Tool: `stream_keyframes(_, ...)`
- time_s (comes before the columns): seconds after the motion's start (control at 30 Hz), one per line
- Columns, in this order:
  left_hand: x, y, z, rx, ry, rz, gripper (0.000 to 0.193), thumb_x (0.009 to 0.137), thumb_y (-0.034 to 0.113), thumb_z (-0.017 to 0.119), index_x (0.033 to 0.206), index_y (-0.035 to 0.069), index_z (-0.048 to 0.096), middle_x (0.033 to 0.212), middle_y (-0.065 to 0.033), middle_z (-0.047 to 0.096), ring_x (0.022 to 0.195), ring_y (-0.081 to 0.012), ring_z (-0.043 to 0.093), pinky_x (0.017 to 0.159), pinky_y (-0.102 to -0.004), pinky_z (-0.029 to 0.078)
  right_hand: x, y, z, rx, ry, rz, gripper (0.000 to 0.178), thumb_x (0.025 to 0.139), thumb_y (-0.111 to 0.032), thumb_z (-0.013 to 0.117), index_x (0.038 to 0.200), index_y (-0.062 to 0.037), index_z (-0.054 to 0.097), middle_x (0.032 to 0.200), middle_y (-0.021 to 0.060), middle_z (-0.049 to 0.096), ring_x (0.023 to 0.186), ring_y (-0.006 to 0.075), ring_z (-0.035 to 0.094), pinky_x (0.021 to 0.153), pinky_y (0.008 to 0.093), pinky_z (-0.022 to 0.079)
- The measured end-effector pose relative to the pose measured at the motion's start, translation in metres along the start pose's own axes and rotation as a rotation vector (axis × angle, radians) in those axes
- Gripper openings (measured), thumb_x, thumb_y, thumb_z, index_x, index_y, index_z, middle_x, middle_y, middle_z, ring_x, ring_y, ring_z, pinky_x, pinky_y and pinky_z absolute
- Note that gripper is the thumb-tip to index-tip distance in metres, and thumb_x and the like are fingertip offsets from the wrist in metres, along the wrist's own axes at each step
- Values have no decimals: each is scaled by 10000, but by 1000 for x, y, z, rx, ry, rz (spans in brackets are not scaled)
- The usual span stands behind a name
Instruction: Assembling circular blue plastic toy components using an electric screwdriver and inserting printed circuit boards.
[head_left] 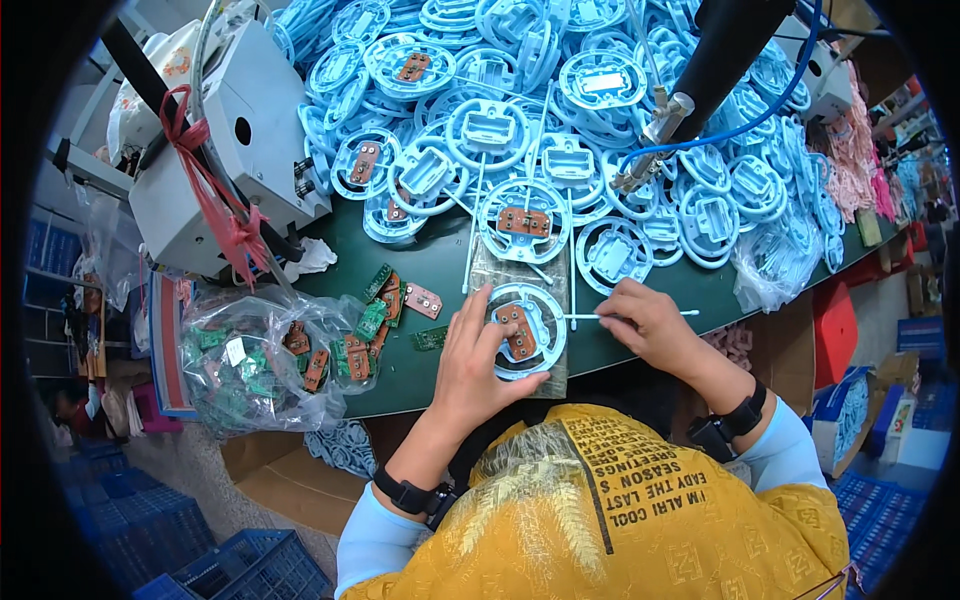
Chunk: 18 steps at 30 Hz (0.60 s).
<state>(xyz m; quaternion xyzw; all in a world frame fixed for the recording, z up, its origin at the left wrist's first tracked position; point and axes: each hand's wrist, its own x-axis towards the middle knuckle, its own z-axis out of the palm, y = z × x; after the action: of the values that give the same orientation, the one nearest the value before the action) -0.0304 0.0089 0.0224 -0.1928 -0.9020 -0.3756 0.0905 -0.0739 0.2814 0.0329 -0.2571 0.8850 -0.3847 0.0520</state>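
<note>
A round light-blue plastic frame (556,330) lies on a narrow wrapped strip (553,385) at the table's near edge. Inside it sits a small brown circuit board (517,333). My left hand (470,365) grips the frame's left side, thumb along its lower rim and fingertips by the board. From the frame's right side a thin pale stem (583,317) runs to the right. The fingers of my right hand (645,322) are pinched together at this stem; their exact contact is partly hidden. Just beyond lies another round frame (524,190) with a brown board in it.
Many light-blue frames (490,130) are heaped across the far table. At left, a clear bag (240,360) holds green and brown boards, with loose boards (423,300) beside it. A grey box machine (235,150) stands far left; a black arm with a metal fitting (660,135) overhangs the heap.
</note>
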Motion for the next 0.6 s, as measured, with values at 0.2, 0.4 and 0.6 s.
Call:
stream_keyframes(0.2, -1, -2, -2, -51, -22, 9, 646, 565, 263, 937, 1074, 34, 611, 1461, -293, 426, 1321, -454, 467, 1056, -484, 421, 11, -1, 3, 85, -72, -27, 114, 846, -21, 698, 958, -18, 679, 860, 95, 586, 749, 259, 607, 652, 358, 470)
stream_keyframes(0.4, 0, -4, -1, -85, -43, 24, 633, 564, 231, 930, 1086, 40, 627, 1448, -303, 420, 1291, -468, 473, 1038, -495, 421, 11, 5, 4, 167, -128, -8, 100, 873, -48, 680, 969, -21, 683, 864, 99, 583, 794, 268, 604, 688, 359, 470)
stream_keyframes(0.6, 3, -6, -1, -65, -61, 19, 632, 558, 250, 932, 1071, 24, 640, 1450, -285, 446, 1302, -453, 490, 1051, -473, 432, 13, 8, 5, 156, -142, -39, 103, 884, -75, 672, 976, -30, 676, 869, 102, 578, 802, 292, 607, 686, 380, 473)
